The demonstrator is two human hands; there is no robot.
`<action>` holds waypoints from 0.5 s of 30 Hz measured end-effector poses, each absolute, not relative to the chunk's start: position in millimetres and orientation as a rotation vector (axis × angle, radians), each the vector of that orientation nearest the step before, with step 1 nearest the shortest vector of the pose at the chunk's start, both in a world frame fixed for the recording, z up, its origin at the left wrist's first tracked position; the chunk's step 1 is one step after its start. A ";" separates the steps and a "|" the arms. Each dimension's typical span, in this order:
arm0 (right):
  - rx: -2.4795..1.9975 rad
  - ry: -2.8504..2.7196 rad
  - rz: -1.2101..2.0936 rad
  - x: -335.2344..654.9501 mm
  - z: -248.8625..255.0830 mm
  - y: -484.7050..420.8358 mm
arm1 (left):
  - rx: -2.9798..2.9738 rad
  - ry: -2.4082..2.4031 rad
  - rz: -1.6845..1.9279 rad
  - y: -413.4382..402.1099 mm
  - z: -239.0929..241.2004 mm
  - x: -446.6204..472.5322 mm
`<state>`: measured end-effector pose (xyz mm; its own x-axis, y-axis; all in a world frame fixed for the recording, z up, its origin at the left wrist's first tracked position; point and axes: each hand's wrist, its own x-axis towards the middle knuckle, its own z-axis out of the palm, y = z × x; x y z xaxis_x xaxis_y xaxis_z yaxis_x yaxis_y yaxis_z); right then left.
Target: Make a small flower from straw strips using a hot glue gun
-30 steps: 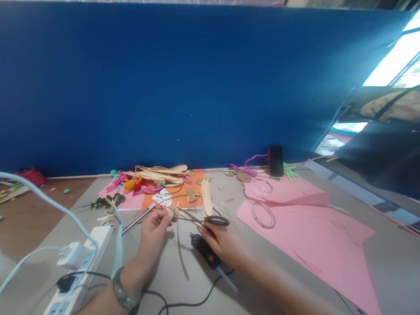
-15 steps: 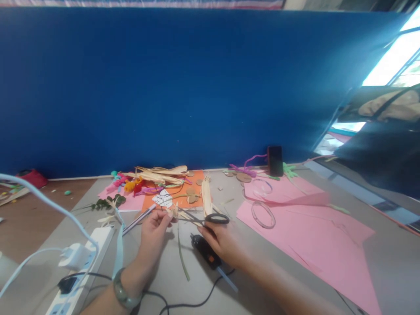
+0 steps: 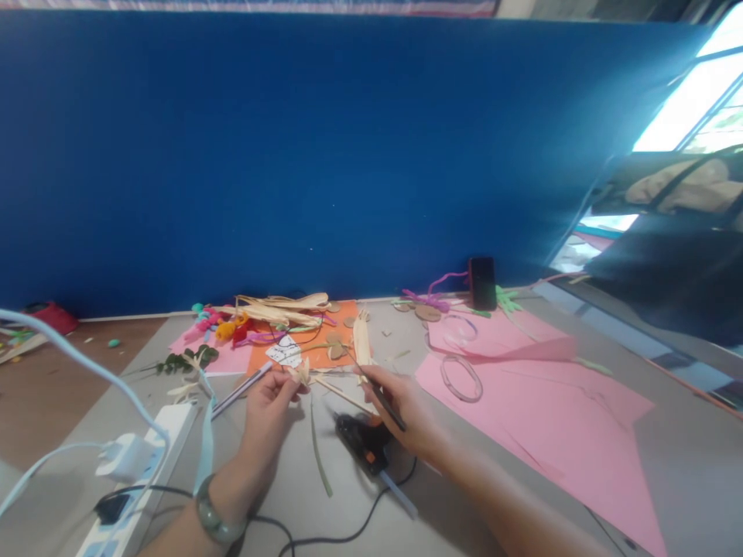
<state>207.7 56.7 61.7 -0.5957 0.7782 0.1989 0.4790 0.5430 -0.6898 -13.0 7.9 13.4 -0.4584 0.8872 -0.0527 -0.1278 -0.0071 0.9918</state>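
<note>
Nearest the camera, a black cable (image 3: 325, 538) loops across the grey table (image 3: 371, 526), and a white power strip (image 3: 148, 464) with a plugged-in charger (image 3: 119, 458) lies at the left. The left wrist carries a green bangle (image 3: 213, 520). A black glue gun (image 3: 363, 442) lies on the table between the two forearms, with a clear glue stick (image 3: 399, 495) poking out at its rear.

The left hand (image 3: 268, 406) pinches a small pale straw flower (image 3: 303, 374) between thumb and fingertips; a thin green stem (image 3: 318, 449) hangs from it toward the camera. The right hand (image 3: 409, 414) is closed around the black scissors (image 3: 380, 396), whose tips point up and left toward the flower. Whether the blades touch the flower cannot be told. The two hands sit near each other but apart.

To the right lies a large pink paper sheet (image 3: 551, 418) with a clear ring (image 3: 461, 379) on it. Beyond the hands, an orange sheet (image 3: 342, 317) holds a bundle of dried straw strips (image 3: 282, 308) and cardboard discs (image 3: 335, 346). Bright pipe cleaners (image 3: 224, 323) lie to its left, beside a green sprig (image 3: 186, 358). A dark phone (image 3: 481, 283) stands against the blue wall (image 3: 325, 147).
</note>
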 end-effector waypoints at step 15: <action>-0.906 -2.314 1.353 241.7 86.1 70.0 | 0.810 1.461 1.588 7.9 15.9 -12.8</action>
